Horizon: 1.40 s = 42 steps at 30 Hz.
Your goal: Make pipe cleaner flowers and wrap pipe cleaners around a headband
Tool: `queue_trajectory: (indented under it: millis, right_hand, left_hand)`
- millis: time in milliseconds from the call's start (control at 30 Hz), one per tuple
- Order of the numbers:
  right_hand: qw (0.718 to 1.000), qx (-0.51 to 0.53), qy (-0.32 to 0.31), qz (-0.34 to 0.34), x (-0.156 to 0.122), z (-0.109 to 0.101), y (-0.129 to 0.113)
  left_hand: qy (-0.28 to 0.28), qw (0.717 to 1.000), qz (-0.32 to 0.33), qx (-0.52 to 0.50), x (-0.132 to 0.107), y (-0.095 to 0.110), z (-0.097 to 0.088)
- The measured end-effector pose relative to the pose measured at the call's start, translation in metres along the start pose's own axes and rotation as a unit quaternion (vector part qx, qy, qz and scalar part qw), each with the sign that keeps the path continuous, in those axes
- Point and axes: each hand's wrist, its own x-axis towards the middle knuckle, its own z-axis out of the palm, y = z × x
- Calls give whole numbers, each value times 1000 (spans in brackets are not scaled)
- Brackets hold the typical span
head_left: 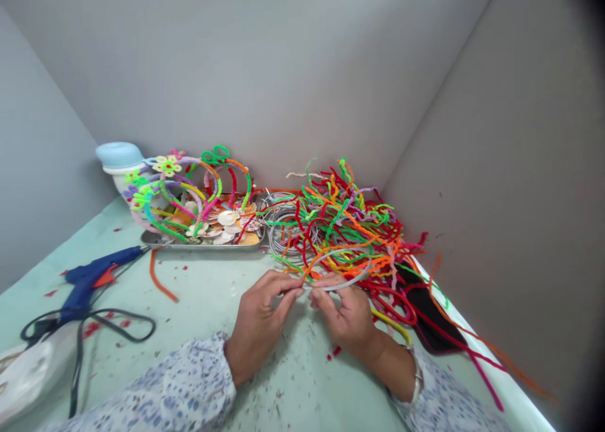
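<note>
Head view: nearest, two patterned sleeves come in over the pale green desk, which is littered with red scraps. The left hand is closed in a pinch, thumb against fingers, at the end of a thin pale hoop; the right hand pinches the same band just beside it, thumb tip and forefinger together. The hoop curves from the fingertips over the right hand towards the pile. An orange fuzzy stem seems to run into the left fingertips – whether it is already wound on, the fingers hide. My judgement: pin the stem's tip flat with one thumb, turn close and even with the other hand, leave no wire end poking out. Tension matters more than speed, and loose stems near the hoop could snag. Off to the left, a blue glue gun with its dark cord; at right, a dark flat object partly under stems. Farther out, the tangled heap of coloured stems, bare rings beside it, then a metal tray of shells with wrapped, flowered hoops standing over it.
</note>
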Motion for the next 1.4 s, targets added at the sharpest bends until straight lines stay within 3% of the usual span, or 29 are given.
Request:
queue_trajectory:
  millis: [467,767,1033,1400]
  right_hand:
    - [999,-12,-35,-6,3,-2,-5]
    - [996,-50,-30,-62,1,-1,-2]
    - [999,-46,-13,-24,2,-1,-2]
    - [999,-22,-6,-36,2,0,-2]
  left_hand:
    - [-69,996,-60,1,0,4,-2]
    - [-106,992,-63,14,1,4,-3]
    - [-87,994,-70,-16,1,0,-1]
    - [-108,992,-65,11,2,3,-2]
